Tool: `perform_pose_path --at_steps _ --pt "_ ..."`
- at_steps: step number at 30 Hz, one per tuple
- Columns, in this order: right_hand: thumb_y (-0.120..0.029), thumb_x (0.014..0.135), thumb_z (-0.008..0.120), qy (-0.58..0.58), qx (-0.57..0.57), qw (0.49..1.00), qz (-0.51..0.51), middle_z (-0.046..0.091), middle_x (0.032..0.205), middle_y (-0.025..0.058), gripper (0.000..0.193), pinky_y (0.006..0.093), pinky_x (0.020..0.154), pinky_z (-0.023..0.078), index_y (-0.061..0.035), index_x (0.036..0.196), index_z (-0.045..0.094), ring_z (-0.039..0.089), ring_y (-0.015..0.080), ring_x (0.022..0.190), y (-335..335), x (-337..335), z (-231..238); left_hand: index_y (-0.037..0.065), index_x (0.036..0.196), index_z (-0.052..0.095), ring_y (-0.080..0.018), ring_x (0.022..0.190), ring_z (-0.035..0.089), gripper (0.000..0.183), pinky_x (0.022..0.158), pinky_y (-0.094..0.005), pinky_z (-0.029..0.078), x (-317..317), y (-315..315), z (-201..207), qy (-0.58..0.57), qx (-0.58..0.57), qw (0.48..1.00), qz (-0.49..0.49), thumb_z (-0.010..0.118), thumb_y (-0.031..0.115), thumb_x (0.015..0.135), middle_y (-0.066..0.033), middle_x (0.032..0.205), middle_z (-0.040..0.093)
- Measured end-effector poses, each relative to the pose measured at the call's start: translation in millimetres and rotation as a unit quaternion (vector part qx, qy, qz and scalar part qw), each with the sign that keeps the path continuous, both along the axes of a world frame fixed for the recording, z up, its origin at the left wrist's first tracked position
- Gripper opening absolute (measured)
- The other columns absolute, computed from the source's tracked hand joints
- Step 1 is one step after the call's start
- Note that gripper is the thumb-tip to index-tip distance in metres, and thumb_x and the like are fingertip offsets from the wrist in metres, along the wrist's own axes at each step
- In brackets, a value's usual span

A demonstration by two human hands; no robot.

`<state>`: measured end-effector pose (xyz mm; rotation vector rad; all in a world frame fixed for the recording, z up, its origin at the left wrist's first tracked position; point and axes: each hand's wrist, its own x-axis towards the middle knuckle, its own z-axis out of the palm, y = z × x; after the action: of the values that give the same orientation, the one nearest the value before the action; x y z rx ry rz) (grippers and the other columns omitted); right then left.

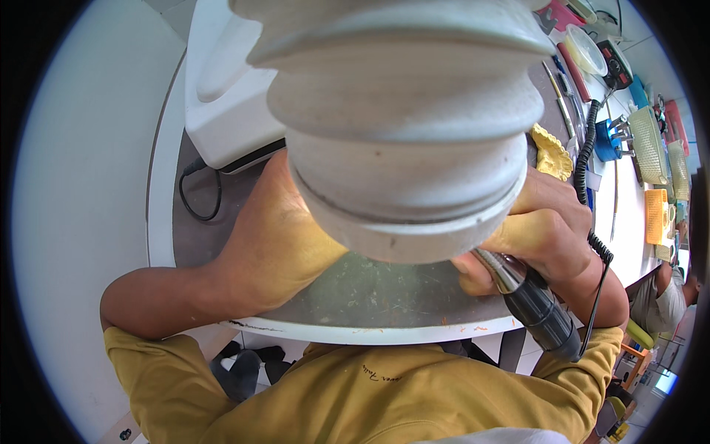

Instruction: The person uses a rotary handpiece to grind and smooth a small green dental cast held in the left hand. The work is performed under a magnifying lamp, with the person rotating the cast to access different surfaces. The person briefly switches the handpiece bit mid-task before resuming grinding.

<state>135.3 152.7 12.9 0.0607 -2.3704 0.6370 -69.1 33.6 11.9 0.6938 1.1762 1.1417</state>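
My right hand [546,222] is wrapped round a rotary handpiece [538,309] with a black grip and a metal front. The handpiece slants, its rear end toward me and its tip hidden. A black coiled cord [584,152] runs near it. My left hand [292,237] reaches over the grey tabletop [370,292], and its fingers are out of sight behind a wide white ribbed hose [407,148]. That hose hangs in front of both hands and covers whatever lies between them. Beside my right hand lies a yellow scalloped piece [552,153].
A white machine [225,111] with a black cable [214,211] stands left. On the right are slim tools [562,103], a blue holder [609,140], an orange basket [655,216], pale baskets [647,144] and a black control box [615,65]. Another person [660,300] sits far right.
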Motion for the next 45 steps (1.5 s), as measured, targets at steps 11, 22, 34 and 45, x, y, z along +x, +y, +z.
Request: perform_pose_path --at_steps 11,22,34,45 --pt "-0.017 0.084 0.077 -0.025 0.007 1.000 -0.015 0.068 0.090 0.0116 0.030 0.0358 0.073 0.056 -0.0084 0.101 0.053 0.071 0.0268 0.083 1 4 3 -0.002 0.112 0.058 -0.0106 0.094 0.059 0.036 0.085 -0.0278 0.048 2 1 -3 0.014 0.026 0.999 0.015 0.075 0.005 0.081 -0.0062 0.103 0.067" --pt "-0.015 0.083 0.077 -0.008 0.010 1.000 0.006 0.068 0.088 0.0134 0.031 0.0374 0.075 0.056 -0.0064 0.102 0.054 0.071 0.0284 0.085 2 1 4 -0.001 0.116 0.056 -0.0113 0.096 0.059 0.035 0.085 -0.0272 0.048 1 -1 -5 0.033 0.018 0.999 -0.013 0.071 0.004 0.084 -0.0067 0.106 0.065" --pt "-0.013 0.084 0.075 0.005 -0.008 1.000 -0.013 0.067 0.090 0.0149 0.028 0.0389 0.076 0.056 -0.0049 0.103 0.055 0.070 0.0316 0.086 2 6 1 -0.001 0.127 0.049 -0.0184 0.096 0.064 0.031 0.081 -0.0291 0.055 -1 -4 -12 0.082 0.033 0.995 -0.041 0.056 0.005 0.097 -0.0136 0.112 0.060" --pt "-0.012 0.082 0.077 0.004 -0.026 1.000 0.004 0.068 0.088 0.0120 0.027 0.0358 0.071 0.056 -0.0075 0.100 0.058 0.071 0.0285 0.081 0 3 0 -0.001 0.126 0.050 -0.0168 0.097 0.062 0.032 0.083 -0.0289 0.052 -3 -3 -14 0.079 0.024 0.996 -0.044 0.058 0.006 0.095 -0.0119 0.112 0.061"
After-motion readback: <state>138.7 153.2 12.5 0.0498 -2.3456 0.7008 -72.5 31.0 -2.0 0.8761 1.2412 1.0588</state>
